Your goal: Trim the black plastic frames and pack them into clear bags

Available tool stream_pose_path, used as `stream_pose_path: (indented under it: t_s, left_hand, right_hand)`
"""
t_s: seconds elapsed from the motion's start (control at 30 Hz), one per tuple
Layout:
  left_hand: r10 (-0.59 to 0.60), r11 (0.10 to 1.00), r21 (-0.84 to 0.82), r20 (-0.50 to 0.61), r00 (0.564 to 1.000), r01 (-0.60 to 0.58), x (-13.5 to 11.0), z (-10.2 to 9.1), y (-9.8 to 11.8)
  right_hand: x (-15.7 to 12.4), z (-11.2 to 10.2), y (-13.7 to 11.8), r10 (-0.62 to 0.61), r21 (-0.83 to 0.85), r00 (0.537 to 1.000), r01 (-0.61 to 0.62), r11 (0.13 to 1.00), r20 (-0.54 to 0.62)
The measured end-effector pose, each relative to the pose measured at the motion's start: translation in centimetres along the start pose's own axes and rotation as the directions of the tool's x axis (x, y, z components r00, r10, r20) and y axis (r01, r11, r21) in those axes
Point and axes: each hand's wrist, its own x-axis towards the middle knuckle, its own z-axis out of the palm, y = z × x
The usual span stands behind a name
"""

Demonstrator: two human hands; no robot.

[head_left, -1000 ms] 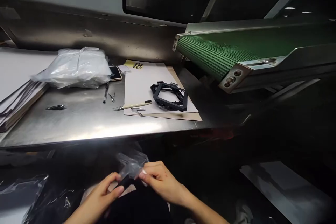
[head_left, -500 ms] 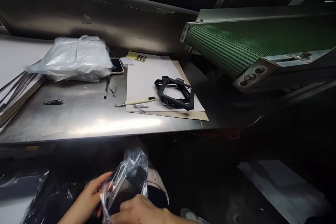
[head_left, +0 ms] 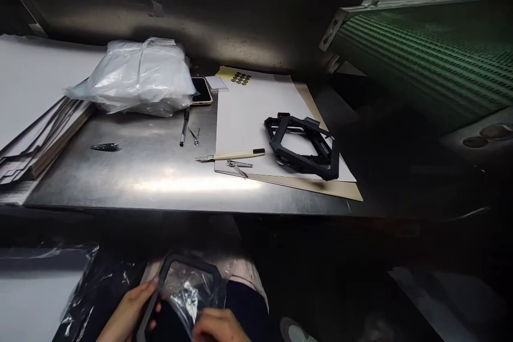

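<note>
Low over my lap, my left hand (head_left: 130,310) grips the left side of a black plastic frame (head_left: 192,261) with cut corners. Clear plastic bag film (head_left: 191,299) shows in and around the frame's opening; whether the frame is inside the bag or on top of it I cannot tell. The fingers of my right hand (head_left: 219,325) are closed at the film, by the frame's lower right. On the table above lie more black frames (head_left: 306,149), leaning on each other on white sheets (head_left: 248,123). The lower part of the held frame is cut off by the picture edge.
A craft knife (head_left: 232,155), nail clippers (head_left: 239,164), tweezers-like tool (head_left: 194,135), pen (head_left: 185,127) and phone (head_left: 201,91) lie on the metal table (head_left: 140,176). A tied bundle of plastic bags (head_left: 140,77) sits behind them. A green conveyor belt (head_left: 425,53) juts in from the right.
The view has turned left and down. The black frame now shows clearly in my left hand, where bunched film covered it before. My right hand has moved slightly lower.
</note>
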Motion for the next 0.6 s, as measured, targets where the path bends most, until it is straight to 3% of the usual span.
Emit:
stream_pose_path:
  t_s: [0.1, 0.2, 0.33, 0.47, 0.53, 0.6]
  left_hand:
    - [-0.055, 0.998, -0.017, 0.008, 0.998, 0.055, 1.2, 0.1, 0.9]
    - [-0.001, 1.000, 0.008, 0.029, 1.000, 0.001, 2.0, 0.1, 2.6]
    - [0.062, 0.997, -0.055, 0.091, 0.994, -0.057, 0.2, -1.1, 4.2]
    - [-0.054, 0.961, -0.250, 0.243, 0.968, 0.117, -2.3, -1.9, 3.9]
    - [-0.121, 0.884, -0.395, 0.325, 0.938, 0.251, -1.6, -1.2, 3.3]
    - [-0.148, 0.793, -0.520, 0.341, 0.928, 0.317, 0.3, 0.3, 2.6]
  right_hand:
    - [2.8, -2.6, -0.6, 0.060, -0.013, 0.984, -0.063, 0.998, -0.166]
    - [5.0, -5.7, -0.4, 0.125, -0.023, 0.943, -0.139, 0.990, -0.310]
    - [6.0, -8.6, -1.0, 0.130, -0.008, 0.920, -0.143, 0.990, -0.370]
    - [5.3, -8.7, -3.3, 0.004, 0.046, 0.966, 0.008, 0.999, -0.260]
    - [5.0, -7.2, -4.1, -0.096, 0.081, 0.989, 0.105, 0.991, -0.108]
    - [5.0, -5.0, -4.4, -0.167, 0.115, 0.985, 0.162, 0.980, 0.040]
